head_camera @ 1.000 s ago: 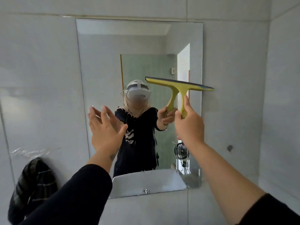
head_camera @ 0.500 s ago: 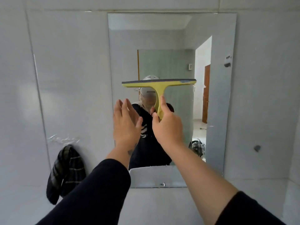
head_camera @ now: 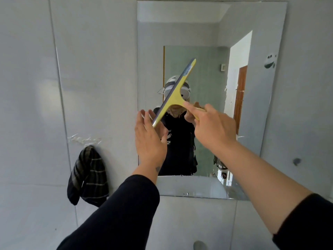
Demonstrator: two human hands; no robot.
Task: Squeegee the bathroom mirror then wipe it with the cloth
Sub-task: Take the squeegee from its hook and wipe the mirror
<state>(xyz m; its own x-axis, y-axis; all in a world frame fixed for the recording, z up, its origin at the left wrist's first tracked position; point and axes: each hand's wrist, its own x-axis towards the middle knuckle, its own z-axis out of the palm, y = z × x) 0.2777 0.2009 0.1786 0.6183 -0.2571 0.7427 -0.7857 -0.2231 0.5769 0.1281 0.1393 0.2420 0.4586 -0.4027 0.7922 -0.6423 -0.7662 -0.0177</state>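
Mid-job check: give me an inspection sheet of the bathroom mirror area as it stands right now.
Surface: mirror on tiled wall; white smears near its right side, specks along the lower edge.
Job's things: yellow squeegee tilted diagonally in front of the glass; contact with the glass cannot be told. Dark striped cloth hangs on the wall left of the mirror, untouched.
Clutter: nothing seen.
Grippers: right hand grips the squeegee handle; left hand open, fingers spread, by the blade's lower end.
Cables: nothing seen.
Surroundings: grey wall tiles; small round mark on the wall right of the mirror; doorway visible in the reflection.
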